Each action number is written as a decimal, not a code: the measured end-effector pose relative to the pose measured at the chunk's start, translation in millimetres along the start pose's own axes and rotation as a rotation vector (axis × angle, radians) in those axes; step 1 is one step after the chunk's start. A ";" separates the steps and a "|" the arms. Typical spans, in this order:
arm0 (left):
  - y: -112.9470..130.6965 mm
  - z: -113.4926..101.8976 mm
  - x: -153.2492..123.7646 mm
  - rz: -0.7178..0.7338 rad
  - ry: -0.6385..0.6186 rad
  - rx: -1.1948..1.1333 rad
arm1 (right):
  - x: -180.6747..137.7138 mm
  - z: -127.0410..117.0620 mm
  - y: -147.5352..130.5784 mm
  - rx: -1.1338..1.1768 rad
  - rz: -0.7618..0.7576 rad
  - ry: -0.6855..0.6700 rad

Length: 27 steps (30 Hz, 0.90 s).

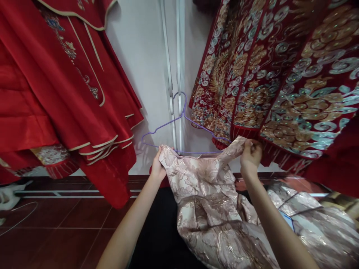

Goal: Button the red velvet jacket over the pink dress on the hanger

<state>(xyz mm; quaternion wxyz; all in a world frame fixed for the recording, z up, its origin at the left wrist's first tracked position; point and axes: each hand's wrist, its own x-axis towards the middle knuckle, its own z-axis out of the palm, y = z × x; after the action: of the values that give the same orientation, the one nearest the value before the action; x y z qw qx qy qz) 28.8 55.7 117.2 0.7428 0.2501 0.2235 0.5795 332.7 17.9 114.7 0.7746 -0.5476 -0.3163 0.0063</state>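
Head view shows a pale pink brocade dress with shiny flower pattern (206, 181), held up over a black cloth (158, 231). The left hand (159, 166) grasps one shoulder of it, and the right hand (250, 155) pinches the other. At its neckline is a thin purple hanger (164, 125), before two white metal poles (178, 52); whether the hook rests on them, I cannot tell. Red satin garments with cream edging (84, 86) hang at left. At right, a dark red sequined garment (263, 82) hangs low, its fringe close to the right hand, and the right forearm hides part of the dress.
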 end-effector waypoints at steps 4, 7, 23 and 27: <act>-2.1 -2.2 0.3 0.000 -0.031 -0.008 | -2.3 -2.1 3.3 0.073 0.065 -0.121; -4.7 -2.8 0.3 0.000 -0.041 -0.013 | -1.2 5.1 -15.4 0.069 -0.029 -0.277; 48.7 -31.6 1.4 0.281 0.040 0.608 | 24.7 19.3 -74.6 -0.522 -0.666 -0.685; 98.3 -59.1 0.6 0.416 0.057 0.991 | 48.3 19.2 -79.6 -0.510 -0.727 -0.670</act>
<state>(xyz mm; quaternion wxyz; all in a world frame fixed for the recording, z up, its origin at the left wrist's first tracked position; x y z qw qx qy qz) -81.4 82.9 133.3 0.3989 0.5937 0.4362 0.5460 335.0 19.4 209.8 0.4270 -0.5414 -0.7055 -0.1640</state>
